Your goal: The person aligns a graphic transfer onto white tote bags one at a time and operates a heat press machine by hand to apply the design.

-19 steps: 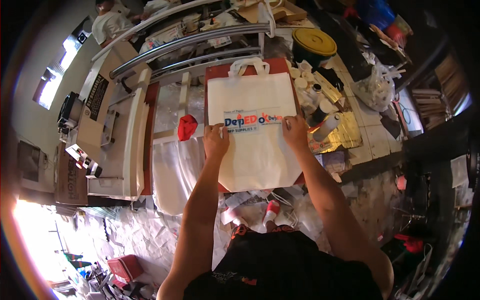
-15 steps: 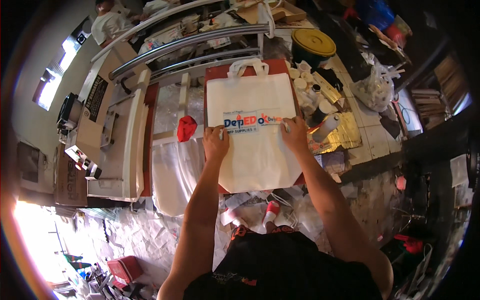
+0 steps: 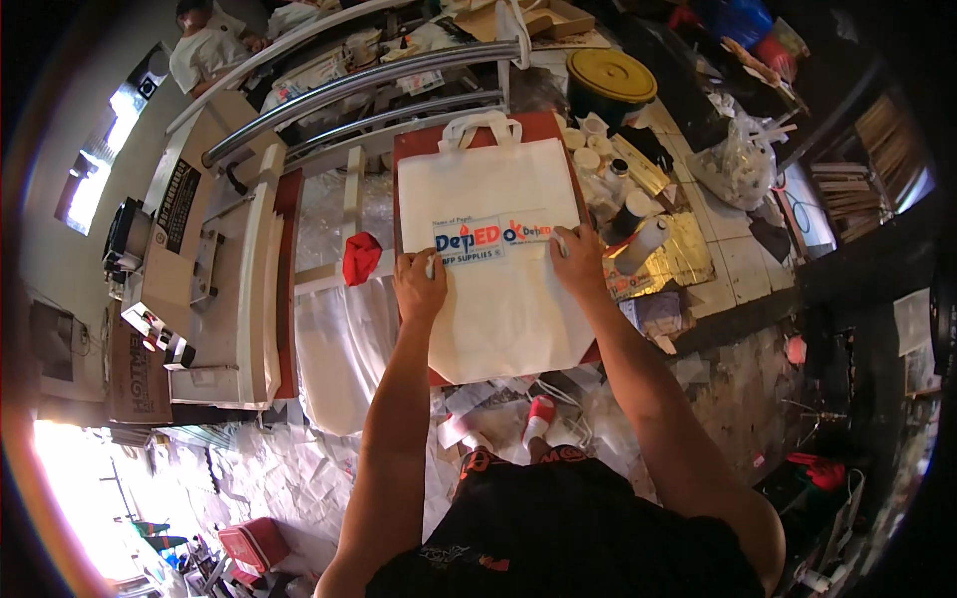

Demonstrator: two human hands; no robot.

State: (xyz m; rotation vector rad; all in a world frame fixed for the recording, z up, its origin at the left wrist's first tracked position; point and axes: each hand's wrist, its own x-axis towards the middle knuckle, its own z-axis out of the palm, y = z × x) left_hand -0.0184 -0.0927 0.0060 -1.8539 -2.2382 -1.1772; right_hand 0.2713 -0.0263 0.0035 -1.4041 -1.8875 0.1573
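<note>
A white tote bag (image 3: 498, 324) lies flat on a red board (image 3: 545, 127), its handles pointing away from me. Across its middle is a thin, see-through printed film (image 3: 469, 261) with blue and red lettering. My left hand (image 3: 421, 286) is closed with fingertips pinching the film's left end. At the other end, my right hand (image 3: 578, 261) is curled the same way, thumb and fingers together at the film's edge. Both hands rest low on the bag. Something small and white shows at the fingertips, too small to make out.
Left of the bag lie a red cloth (image 3: 361, 258) and white sheets (image 3: 344, 349); beyond stands a long machine (image 3: 211, 309). Bottles and jars (image 3: 638, 211) crowd the right side, near a yellow-lidded bucket (image 3: 612, 76). A metal rail (image 3: 369, 82) crosses the back. Another person (image 3: 204, 55) is at far left.
The view has shifted slightly, so the scene sits a little further left. Both hands stay at the film's two ends, and the bag lies as before.
</note>
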